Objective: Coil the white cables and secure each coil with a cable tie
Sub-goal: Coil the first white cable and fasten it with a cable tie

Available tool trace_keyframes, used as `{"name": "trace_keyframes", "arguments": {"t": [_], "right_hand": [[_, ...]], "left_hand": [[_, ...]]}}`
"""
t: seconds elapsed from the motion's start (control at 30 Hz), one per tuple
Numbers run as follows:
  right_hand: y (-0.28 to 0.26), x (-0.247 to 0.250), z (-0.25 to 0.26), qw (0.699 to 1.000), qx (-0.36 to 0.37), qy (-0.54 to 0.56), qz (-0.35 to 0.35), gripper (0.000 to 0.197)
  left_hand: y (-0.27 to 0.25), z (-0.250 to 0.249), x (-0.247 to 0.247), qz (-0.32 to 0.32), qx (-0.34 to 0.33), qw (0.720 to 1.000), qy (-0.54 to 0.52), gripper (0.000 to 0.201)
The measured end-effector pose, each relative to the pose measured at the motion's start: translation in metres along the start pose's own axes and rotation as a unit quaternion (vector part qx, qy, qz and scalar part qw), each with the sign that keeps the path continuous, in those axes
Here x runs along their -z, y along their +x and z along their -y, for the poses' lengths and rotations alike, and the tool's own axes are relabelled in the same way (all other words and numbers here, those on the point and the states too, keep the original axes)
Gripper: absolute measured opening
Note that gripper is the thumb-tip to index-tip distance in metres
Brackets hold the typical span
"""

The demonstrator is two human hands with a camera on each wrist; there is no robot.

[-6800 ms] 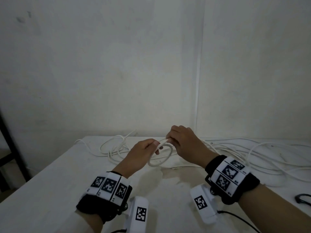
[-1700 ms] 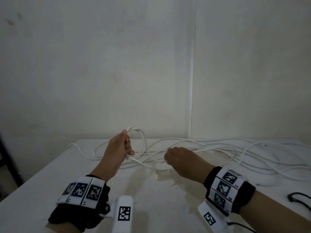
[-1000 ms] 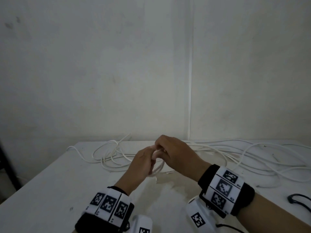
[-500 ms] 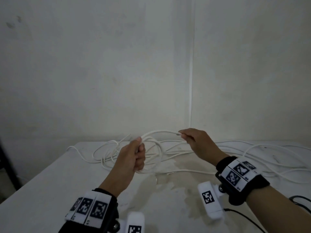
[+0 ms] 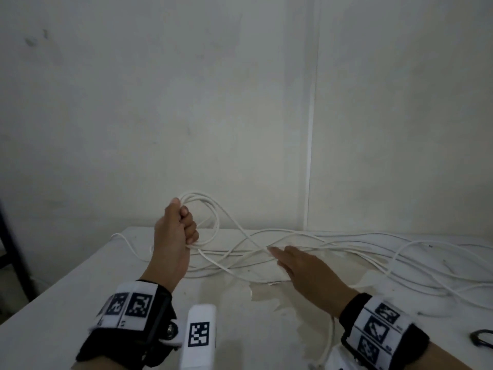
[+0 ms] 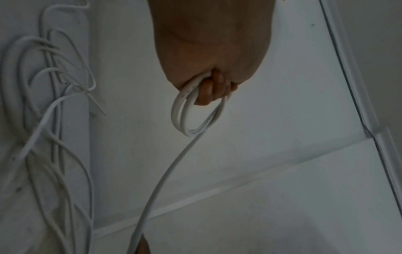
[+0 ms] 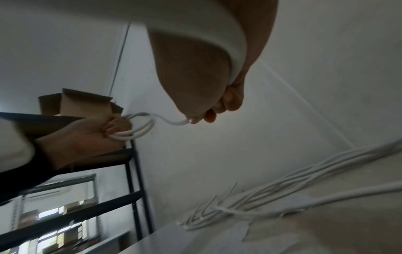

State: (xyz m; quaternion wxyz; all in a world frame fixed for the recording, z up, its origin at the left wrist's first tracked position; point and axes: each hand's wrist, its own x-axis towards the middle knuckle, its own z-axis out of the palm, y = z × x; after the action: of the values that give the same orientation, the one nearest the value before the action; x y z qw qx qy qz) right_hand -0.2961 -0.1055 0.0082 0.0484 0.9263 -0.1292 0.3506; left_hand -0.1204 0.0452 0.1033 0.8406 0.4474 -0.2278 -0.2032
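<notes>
My left hand [image 5: 178,228] is raised above the white table [image 5: 80,284] and grips a small coil of white cable [image 5: 205,212]. In the left wrist view its fingers [image 6: 208,91] curl round two or three loops of the coil [image 6: 187,116]. One strand runs from the coil down to my right hand [image 5: 298,265], which is low over the table among the loose cables [image 5: 346,247]. In the right wrist view the right hand [image 7: 204,111] pinches that strand [image 7: 174,122] at its fingertips, with the left hand [image 7: 87,137] and the coil [image 7: 141,130] behind it.
Long loose white cables sprawl over the back and right of the table. A wall [image 5: 240,102] stands right behind it. A small black loop [image 5: 482,341] lies at the right edge. A black metal shelf [image 7: 130,171] with a cardboard box [image 7: 82,104] stands to the left.
My right hand has dropped from beside the coil down to the table, further along the cable. My left hand has lifted the coil a little higher.
</notes>
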Motion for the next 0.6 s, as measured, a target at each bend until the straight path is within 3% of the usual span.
{"name": "trace_keyframes", "arguments": {"t": [0.1, 0.2, 0.37, 0.6], "right_hand": [[-0.005, -0.010, 0.019, 0.993, 0.088, -0.063, -0.045, 0.026], [-0.006, -0.003, 0.039, 0.984, 0.112, -0.129, -0.045, 0.013], [-0.006, 0.008, 0.057, 0.979, 0.142, -0.142, -0.026, 0.031], [0.010, 0.035, 0.061, 0.969, 0.202, -0.122, -0.067, 0.015]], "left_hand": [[-0.003, 0.005, -0.007, -0.005, -0.011, 0.999, 0.032, 0.034], [-0.008, 0.011, -0.015, -0.001, -0.018, 0.998, 0.062, 0.035], [-0.018, 0.027, -0.025, 0.021, 0.000, 0.991, 0.133, 0.036], [-0.042, 0.050, -0.032, 0.139, 0.059, 0.950, 0.272, 0.036]]}}
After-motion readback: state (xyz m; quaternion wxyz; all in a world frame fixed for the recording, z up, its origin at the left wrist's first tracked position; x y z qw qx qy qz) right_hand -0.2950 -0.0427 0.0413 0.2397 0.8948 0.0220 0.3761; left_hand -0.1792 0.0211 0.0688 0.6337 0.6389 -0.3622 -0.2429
